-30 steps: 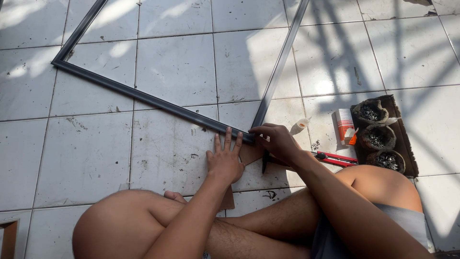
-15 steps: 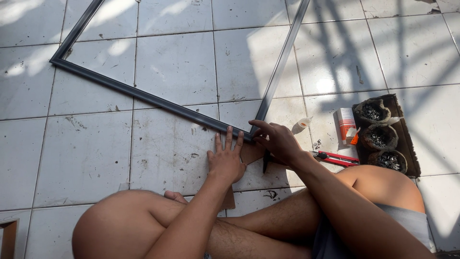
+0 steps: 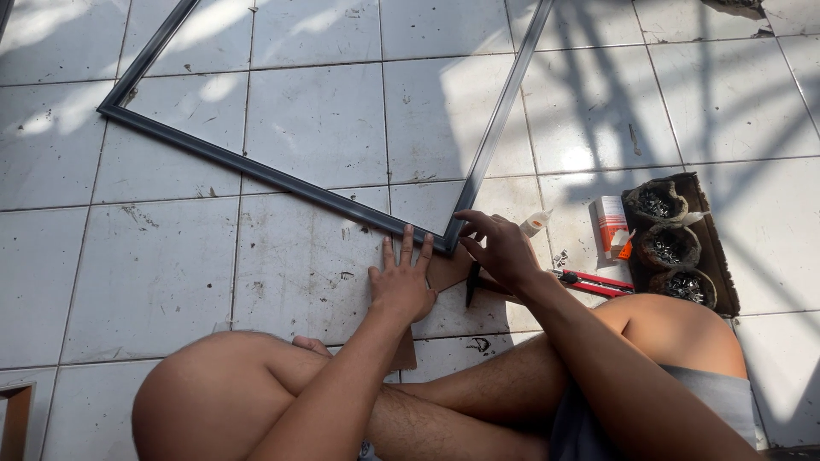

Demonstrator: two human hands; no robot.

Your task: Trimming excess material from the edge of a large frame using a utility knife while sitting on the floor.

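Observation:
A large dark metal frame (image 3: 282, 177) lies flat on the white tiled floor, its near corner just in front of me. My left hand (image 3: 403, 282) rests flat on the floor, fingers spread, fingertips touching the frame's near rail beside the corner. My right hand (image 3: 498, 248) bends over the corner, its fingers pinching the end of the right rail (image 3: 504, 107). A brown cardboard piece (image 3: 446, 271) lies under the corner between my hands. A dark tool (image 3: 471, 286) lies just below my right hand.
To the right are a small white glue bottle (image 3: 535, 224), a white and orange box (image 3: 610, 224), a red-handled tool (image 3: 594, 283) and a cardboard tray (image 3: 713, 256) holding three pouches of nails or screws. My bare knees are at bottom left and right. A wooden piece (image 3: 15, 418) is at the bottom left.
Both hands stay at the frame's corner. My right hand has shifted slightly up onto the corner; the frame has barely moved.

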